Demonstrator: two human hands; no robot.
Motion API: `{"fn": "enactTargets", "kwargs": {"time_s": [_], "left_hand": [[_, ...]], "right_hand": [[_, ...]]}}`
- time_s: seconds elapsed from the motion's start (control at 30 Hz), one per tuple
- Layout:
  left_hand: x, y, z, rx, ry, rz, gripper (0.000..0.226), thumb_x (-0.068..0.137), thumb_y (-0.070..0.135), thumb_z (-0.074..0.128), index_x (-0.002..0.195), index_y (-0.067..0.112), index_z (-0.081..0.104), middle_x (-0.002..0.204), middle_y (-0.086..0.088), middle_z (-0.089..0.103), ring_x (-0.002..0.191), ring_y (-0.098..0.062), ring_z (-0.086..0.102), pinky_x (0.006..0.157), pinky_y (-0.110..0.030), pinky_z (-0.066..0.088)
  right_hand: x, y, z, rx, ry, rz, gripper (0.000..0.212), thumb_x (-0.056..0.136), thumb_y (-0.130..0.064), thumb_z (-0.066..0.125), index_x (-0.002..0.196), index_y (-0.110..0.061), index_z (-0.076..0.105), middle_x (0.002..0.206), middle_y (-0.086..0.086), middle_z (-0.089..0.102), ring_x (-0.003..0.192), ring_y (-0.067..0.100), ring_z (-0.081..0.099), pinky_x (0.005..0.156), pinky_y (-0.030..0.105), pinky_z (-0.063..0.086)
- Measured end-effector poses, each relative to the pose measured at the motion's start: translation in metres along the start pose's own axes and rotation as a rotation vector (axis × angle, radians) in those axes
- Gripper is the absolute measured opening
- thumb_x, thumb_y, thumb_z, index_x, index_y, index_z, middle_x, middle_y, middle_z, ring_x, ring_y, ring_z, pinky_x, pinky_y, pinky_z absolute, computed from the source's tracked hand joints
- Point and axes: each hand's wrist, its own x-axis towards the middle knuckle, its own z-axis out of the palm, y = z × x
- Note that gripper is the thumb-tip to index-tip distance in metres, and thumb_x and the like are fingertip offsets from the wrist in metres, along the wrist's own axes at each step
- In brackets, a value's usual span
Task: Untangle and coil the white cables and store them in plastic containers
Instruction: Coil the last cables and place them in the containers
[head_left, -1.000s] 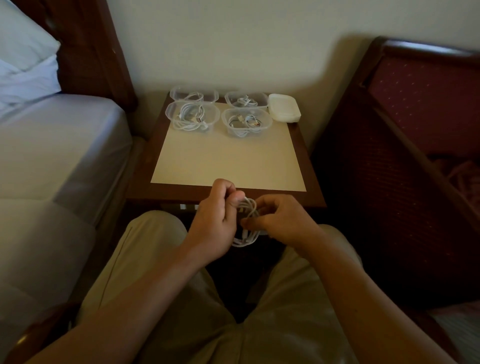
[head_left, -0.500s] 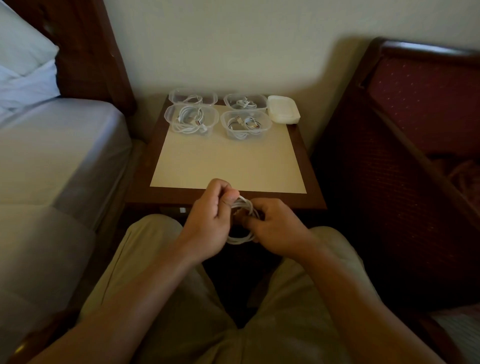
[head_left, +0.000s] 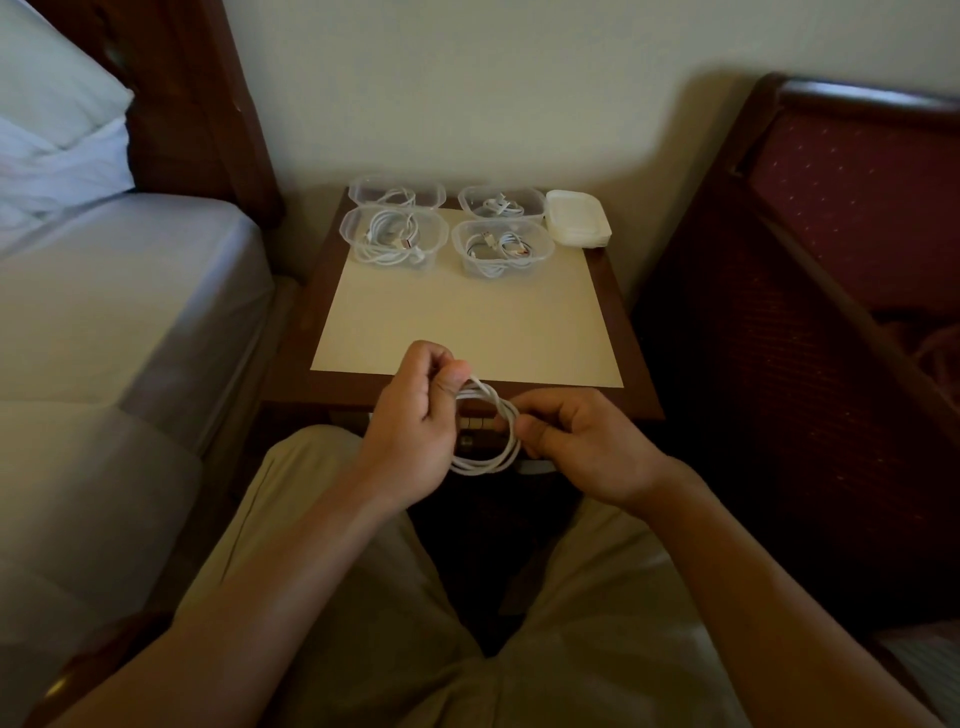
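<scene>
White cable (head_left: 488, 431), coiled, pinched by left hand (head_left: 415, 415) and right hand (head_left: 582, 441) fingers near table (head_left: 631, 364) front edge.

A bedroom, likely a hotel room — a made bed (head_left: 119, 291) with white pillows (head_left: 52, 130) and dark headboard (head_left: 208, 104), a wooden bedside bench (head_left: 639, 384), and a padded red chair (head_left: 852, 197).
</scene>
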Motion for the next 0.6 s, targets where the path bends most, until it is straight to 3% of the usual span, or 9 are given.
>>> {"fn": "enactTargets", "kwargs": {"time_s": [0.1, 0.23, 0.3, 0.43, 0.53, 0.6], "left_hand": [[-0.001, 0.002, 0.000, 0.032, 0.041, 0.069, 0.017, 0.104, 0.032, 0.045, 0.094, 0.019, 0.047, 0.075, -0.019, 0.057, 0.064, -0.030, 0.052, 0.057, -0.044, 0.042], [-0.002, 0.001, -0.001, 0.070, 0.060, 0.151, 0.022, 0.102, 0.037, 0.041, 0.098, 0.016, 0.045, 0.067, -0.006, 0.055, 0.059, -0.026, 0.054, 0.047, -0.036, 0.044], [-0.003, -0.001, -0.001, 0.095, 0.037, 0.144, 0.020, 0.103, 0.036, 0.042, 0.099, 0.017, 0.046, 0.067, -0.001, 0.055, 0.056, -0.022, 0.054, 0.046, -0.032, 0.043], [0.006, -0.002, -0.011, -0.001, -0.187, -0.028, 0.018, 0.106, 0.031, 0.048, 0.094, 0.020, 0.055, 0.071, 0.006, 0.061, 0.064, -0.008, 0.059, 0.058, -0.024, 0.050], [0.013, -0.001, -0.024, -0.261, -0.406, -0.296, 0.024, 0.107, 0.023, 0.048, 0.092, 0.015, 0.065, 0.078, -0.005, 0.063, 0.072, -0.016, 0.061, 0.065, -0.027, 0.055], [0.014, -0.002, -0.025, -0.342, -0.469, -0.361, 0.028, 0.107, 0.017, 0.047, 0.094, 0.018, 0.071, 0.082, -0.006, 0.068, 0.077, -0.017, 0.065, 0.071, -0.031, 0.058]], "right_hand": [[0.001, 0.000, 0.005, 0.043, 0.009, 0.020, 0.020, 0.105, -0.017, 0.052, 0.106, -0.021, 0.072, 0.075, 0.000, 0.063, 0.069, 0.021, 0.055, 0.070, 0.055, 0.052], [-0.001, -0.006, 0.014, 0.018, -0.005, -0.027, 0.016, 0.104, -0.028, 0.056, 0.111, -0.029, 0.070, 0.086, 0.004, 0.070, 0.078, 0.034, 0.064, 0.071, 0.052, 0.055], [0.000, -0.006, 0.017, -0.083, 0.036, -0.007, 0.013, 0.104, -0.030, 0.057, 0.105, -0.034, 0.069, 0.083, -0.001, 0.069, 0.078, 0.029, 0.066, 0.072, 0.052, 0.058], [0.000, 0.002, 0.007, -0.062, 0.004, 0.052, 0.017, 0.104, -0.029, 0.056, 0.101, -0.031, 0.073, 0.095, 0.009, 0.073, 0.092, 0.038, 0.069, 0.082, 0.062, 0.057], [-0.002, 0.005, -0.007, -0.015, -0.043, 0.023, 0.020, 0.104, -0.026, 0.056, 0.104, -0.025, 0.075, 0.099, 0.019, 0.071, 0.096, 0.045, 0.066, 0.087, 0.064, 0.053], [-0.002, 0.007, -0.013, 0.046, -0.081, -0.014, 0.022, 0.103, -0.027, 0.056, 0.106, -0.018, 0.075, 0.097, 0.028, 0.066, 0.093, 0.051, 0.061, 0.085, 0.063, 0.053]]}}
